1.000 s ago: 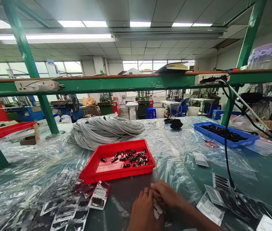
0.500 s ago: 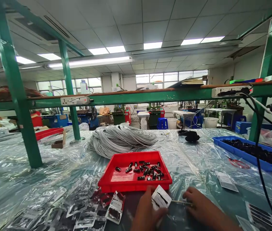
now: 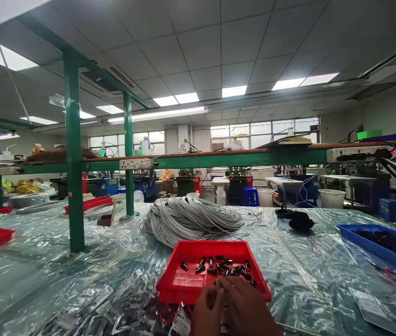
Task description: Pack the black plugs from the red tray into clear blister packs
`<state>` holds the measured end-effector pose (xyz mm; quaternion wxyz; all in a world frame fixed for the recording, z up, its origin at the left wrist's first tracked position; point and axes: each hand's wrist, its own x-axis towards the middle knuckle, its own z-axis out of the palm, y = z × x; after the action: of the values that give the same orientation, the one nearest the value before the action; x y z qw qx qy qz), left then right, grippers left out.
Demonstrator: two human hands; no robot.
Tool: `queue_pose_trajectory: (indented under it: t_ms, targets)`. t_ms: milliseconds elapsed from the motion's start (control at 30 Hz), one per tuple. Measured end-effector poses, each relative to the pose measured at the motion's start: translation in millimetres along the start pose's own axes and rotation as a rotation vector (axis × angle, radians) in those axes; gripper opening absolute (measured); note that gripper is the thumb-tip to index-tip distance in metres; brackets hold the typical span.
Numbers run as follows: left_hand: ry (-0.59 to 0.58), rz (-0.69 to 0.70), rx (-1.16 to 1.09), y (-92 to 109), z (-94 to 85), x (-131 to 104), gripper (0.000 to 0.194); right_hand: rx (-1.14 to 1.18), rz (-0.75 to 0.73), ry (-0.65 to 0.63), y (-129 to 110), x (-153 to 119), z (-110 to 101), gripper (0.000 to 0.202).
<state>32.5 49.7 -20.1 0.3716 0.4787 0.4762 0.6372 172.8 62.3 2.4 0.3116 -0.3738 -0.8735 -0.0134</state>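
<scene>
My left hand [image 3: 207, 308] and my right hand [image 3: 245, 303] meet at the near edge of a red tray [image 3: 177, 295]. Their fingers are pinched together, and whatever lies between the fingertips is too small and hidden to name. Small black cylindrical parts [image 3: 199, 269] lie scattered in the tray, some of them just beyond my fingers. Left of my hands, a heap of small clear and silver packets [image 3: 128, 317] covers the tabletop. A thin pale rod or cable [image 3: 297, 329] extends to the right from under my right hand.
Behind the tray is a big coil of grey cable [image 3: 191, 219]. A blue tray [image 3: 365, 242] of black parts stands at right, near a black object [image 3: 301, 221] and a flat packet [image 3: 372, 308]. Green posts [image 3: 75, 186] and a shelf beam [image 3: 198, 161] rise over the plastic-covered table.
The view has tilted up and swung left. My hands, apart before, have come together by the tray. The white packet with dark pieces at my left hand no longer shows.
</scene>
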Motion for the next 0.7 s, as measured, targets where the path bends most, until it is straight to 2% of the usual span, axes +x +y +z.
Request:
queue_pose_trajectory:
  t_ms: [133, 233, 333, 500, 567, 700]
  targets:
    - [0.084, 0.054, 0.000, 5, -16.8, 6, 0.056, 0.049, 0.045, -0.054, -24, 20, 7, 0.043]
    - [0.100, 0.095, -0.007, 5, -17.6, 5, 0.056, 0.154, 0.137, -0.065, -26, 20, 13, 0.036]
    - [0.019, 0.114, 0.043, 3, -15.7, 4, 0.056, 0.305, 0.238, -0.058, -14, 14, 14, 0.028]
    - [-0.060, 0.205, 0.379, -7, -24.9, 8, 0.051, 0.370, 0.407, -0.072, 5, 6, 11, 0.016]
    - [-0.082, 0.191, 0.455, -12, -30.8, 10, 0.047, 0.378, 0.391, -0.089, 5, 6, 9, 0.011]
    - [-0.249, 0.146, 0.532, -17, -38.6, 15, 0.043, 0.245, 0.308, -0.123, 0, 9, 5, 0.005]
